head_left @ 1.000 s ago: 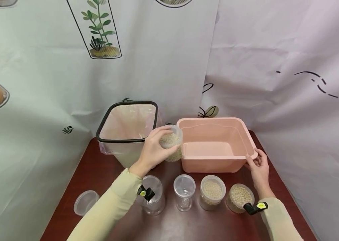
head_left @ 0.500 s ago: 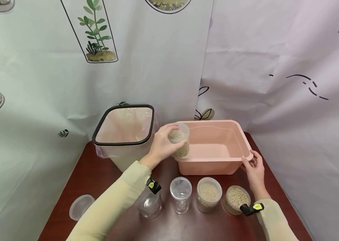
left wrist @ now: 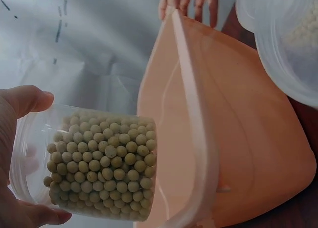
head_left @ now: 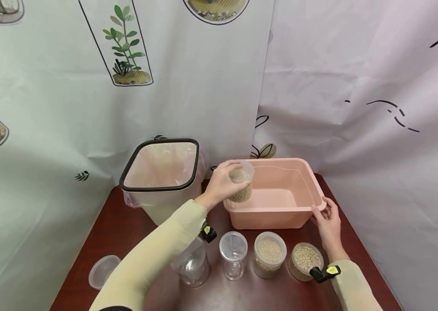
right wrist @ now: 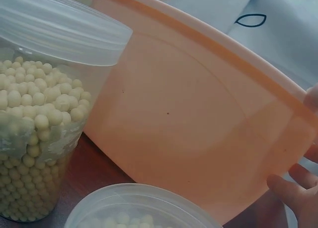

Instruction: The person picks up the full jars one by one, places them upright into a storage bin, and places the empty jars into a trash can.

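Note:
My left hand [head_left: 223, 183] grips a clear lidded jar of small pale beads [head_left: 241, 190] near its top. In the head view that jar hangs over the left rim of a pink plastic tub [head_left: 273, 219]. Beads fill most of the jar [left wrist: 104, 163] in the left wrist view, with fingertips at its lid end. At the tub's front right corner, my right hand [head_left: 328, 222] pinches the rim between thumb and fingers. The right wrist view shows only part of that hand [right wrist: 298, 188] at the tub's edge.
Along the front stand two bead-filled jars, one taller [head_left: 268, 257] and one shorter [head_left: 305, 261], and two clear containers [head_left: 233, 255] [head_left: 193, 268]. A loose clear lid [head_left: 103, 271] lies left on the dark red table [head_left: 125, 224]. A lined bin [head_left: 160, 196] stands behind.
My left hand has carried the bead jar to the right, from beside the bin to over the tub's left rim. My right hand keeps its hold on the tub's corner.

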A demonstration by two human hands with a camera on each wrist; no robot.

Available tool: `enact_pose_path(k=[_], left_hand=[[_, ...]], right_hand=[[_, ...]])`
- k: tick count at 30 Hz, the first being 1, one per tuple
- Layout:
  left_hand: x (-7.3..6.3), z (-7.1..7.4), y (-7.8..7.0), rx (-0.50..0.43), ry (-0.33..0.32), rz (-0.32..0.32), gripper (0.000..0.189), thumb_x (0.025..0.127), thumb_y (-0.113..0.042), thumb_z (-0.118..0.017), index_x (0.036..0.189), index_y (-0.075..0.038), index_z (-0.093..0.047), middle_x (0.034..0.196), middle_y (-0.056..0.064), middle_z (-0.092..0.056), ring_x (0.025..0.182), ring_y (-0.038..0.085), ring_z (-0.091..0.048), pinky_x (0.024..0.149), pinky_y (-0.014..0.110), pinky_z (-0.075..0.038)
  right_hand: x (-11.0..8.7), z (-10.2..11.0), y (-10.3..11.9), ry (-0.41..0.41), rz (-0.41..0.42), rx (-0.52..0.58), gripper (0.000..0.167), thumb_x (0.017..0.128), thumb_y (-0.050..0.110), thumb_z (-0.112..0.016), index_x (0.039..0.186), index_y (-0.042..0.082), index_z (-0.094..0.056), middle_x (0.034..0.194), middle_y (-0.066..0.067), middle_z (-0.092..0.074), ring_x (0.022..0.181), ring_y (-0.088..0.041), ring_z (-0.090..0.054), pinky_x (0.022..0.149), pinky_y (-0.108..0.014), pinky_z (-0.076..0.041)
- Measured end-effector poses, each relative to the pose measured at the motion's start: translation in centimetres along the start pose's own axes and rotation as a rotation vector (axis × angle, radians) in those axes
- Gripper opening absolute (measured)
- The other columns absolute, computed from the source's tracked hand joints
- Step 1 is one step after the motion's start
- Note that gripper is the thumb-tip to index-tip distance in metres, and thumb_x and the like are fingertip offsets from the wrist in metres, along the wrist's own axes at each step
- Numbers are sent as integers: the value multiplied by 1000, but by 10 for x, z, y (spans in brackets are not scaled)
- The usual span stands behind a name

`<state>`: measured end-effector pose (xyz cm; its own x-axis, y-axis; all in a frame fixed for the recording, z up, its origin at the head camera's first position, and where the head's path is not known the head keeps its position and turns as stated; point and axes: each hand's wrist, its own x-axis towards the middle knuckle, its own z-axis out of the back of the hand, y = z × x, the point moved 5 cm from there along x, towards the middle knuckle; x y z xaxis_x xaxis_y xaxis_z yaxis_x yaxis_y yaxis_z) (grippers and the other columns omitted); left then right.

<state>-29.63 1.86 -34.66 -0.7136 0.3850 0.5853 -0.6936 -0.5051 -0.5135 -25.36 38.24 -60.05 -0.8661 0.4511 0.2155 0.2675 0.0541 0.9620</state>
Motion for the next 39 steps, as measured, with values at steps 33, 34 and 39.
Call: enact_pose_path(k=[33,34,39], left_hand=[[-4,-85,50,73,400,174,46,69,-35,-77,106,-10,-65,117,6,-58,110,23,-51,87,30,-44],[-5,-87,50,73,409,172,46,69,-34,-77,106,-10,-65,114,6,-58,106,22,-53,83,28,-45],[-8,-93,51,79,445,166,43,70,-31,-77,105,-9,-66,111,6,-56,98,20,-56,78,26,-46]], right_hand=[[4,8,-14,0,-13,-44,60,87,21,-66,140,28,-38,129,-8,-46,108,-16,-53,69,-23,-52],[4,8,-14,-6,-17,-55,60,86,23,-67,139,29,-39,128,-8,-47,109,-18,-53,69,-23,-52],[4,7,-14,-14,-16,-69,59,85,26,-68,138,31,-40,128,-8,-47,110,-22,-52,69,-22,-52]])
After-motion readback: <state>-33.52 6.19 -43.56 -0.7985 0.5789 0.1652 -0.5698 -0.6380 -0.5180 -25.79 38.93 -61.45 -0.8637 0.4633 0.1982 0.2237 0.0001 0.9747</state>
